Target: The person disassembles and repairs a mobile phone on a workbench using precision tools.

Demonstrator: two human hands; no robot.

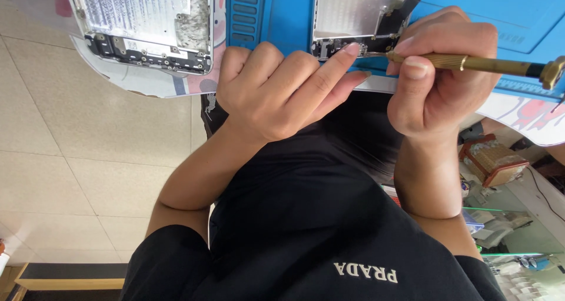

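1. Centrally, at the near edge of the table, lies an opened phone housing (359, 18), its bare metal inside facing up. Its bottom end, with small dark parts and connectors, is turned toward the person, probably so that this end sits closest to the fingers.
2. A slim brass screwdriver (471, 62) lies almost level, its tip at that bottom end of the housing. The knurled shaft runs off to the right and ends in a wider cap.
3. The right hand (441, 71) grips the screwdriver near the tip, thumb and curled fingers closed around the shaft. A hold this close to the tip seems meant for fine control.
4. The left hand (282, 92) grasps nothing. Its outer fingers are folded in, and the index fingertip (351, 49) presses on the housing just beside the screwdriver tip, likely to steady the housing or a small part.
5. Under the housing is a blue work mat (282, 12) with ribbed slots, which appears to keep the work from sliding.
6. A second opened housing (147, 24) lies well apart to the left, over the table edge.
7. Below are the person's black shirt (312, 218), a pale tiled floor (70, 160) at left and a small woven box (491, 160) at right.
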